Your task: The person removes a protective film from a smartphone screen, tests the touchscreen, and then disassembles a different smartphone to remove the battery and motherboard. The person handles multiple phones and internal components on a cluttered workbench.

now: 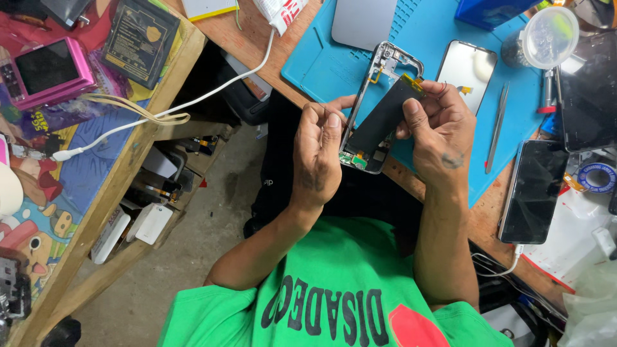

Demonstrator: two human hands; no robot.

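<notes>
My left hand [317,154] grips the left edge of an opened phone frame [379,64], a metal chassis with a small green circuit board at its near end. My right hand [439,132] pinches a flat black battery [384,117] with a yellow tab at its far corner, tilted up out of the frame. Both hands hover over the near edge of a blue work mat [334,64]. My green shirt fills the bottom of the view.
On the mat lie a phone screen [466,67], tweezers [497,128] and a grey back cover [363,22]. A dark phone [533,189] on a cable and a clear round lid [550,35] sit to the right. A white cable [160,112] runs to a left bench with a pink device [48,71].
</notes>
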